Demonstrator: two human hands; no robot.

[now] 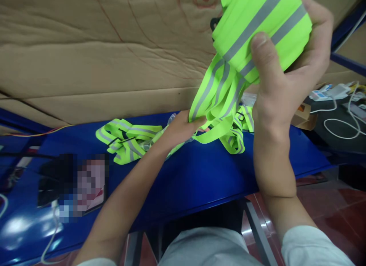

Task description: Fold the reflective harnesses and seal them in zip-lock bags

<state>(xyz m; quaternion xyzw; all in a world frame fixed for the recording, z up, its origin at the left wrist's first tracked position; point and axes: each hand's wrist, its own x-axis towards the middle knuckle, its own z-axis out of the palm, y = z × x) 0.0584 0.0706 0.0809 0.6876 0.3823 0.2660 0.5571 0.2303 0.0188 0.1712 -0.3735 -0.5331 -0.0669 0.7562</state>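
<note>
Right hand (291,83) high, left hand (183,127) lower.

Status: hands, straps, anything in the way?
Right hand raised, gripping folded strap bundle. Left hand lower, at hanging loops, grip unclear. More straps on blue table; nothing visibly blocking.

Single view, from wearer's head: facing forward and down, close over blue worktop (211,178), cardboard backing (85,71) beyond.

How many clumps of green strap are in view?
3 visible: the upper clump in the right grip; left clump and right clump on the table, either side of the left grip. More may hide behind the left arm.
</note>
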